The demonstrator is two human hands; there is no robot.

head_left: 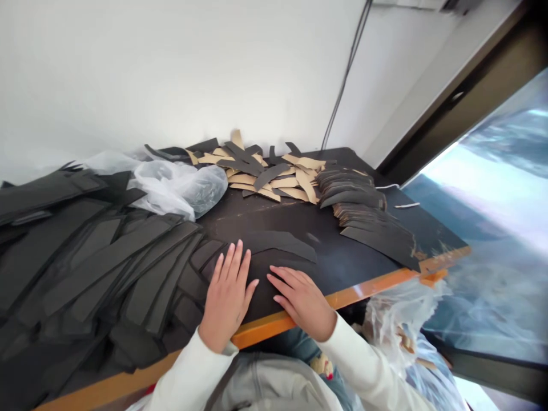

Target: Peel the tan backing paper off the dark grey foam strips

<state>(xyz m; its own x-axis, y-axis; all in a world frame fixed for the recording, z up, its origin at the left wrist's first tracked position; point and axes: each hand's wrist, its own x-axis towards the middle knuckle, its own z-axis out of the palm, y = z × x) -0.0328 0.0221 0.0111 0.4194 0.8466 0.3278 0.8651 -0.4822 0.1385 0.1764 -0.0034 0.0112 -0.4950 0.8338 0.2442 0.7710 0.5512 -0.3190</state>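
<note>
My left hand lies palm down with its fingers stretched forward, their tips at the left end of a curved black strip. My right hand is also flat, fingers spread and pointing left, just below that strip. Dark material beneath both hands blends with the black tabletop, so I cannot tell whether a second piece lies under them. Left of my left hand, a large spread of black strips overlaps in layers. Neither hand grips anything.
A crumpled clear plastic bag rests by the black strips. Against the wall is a loose pile of tan and black pieces. Fanned stacks of curved black pieces stand right. The table has an orange edge; plastic bags hang below it.
</note>
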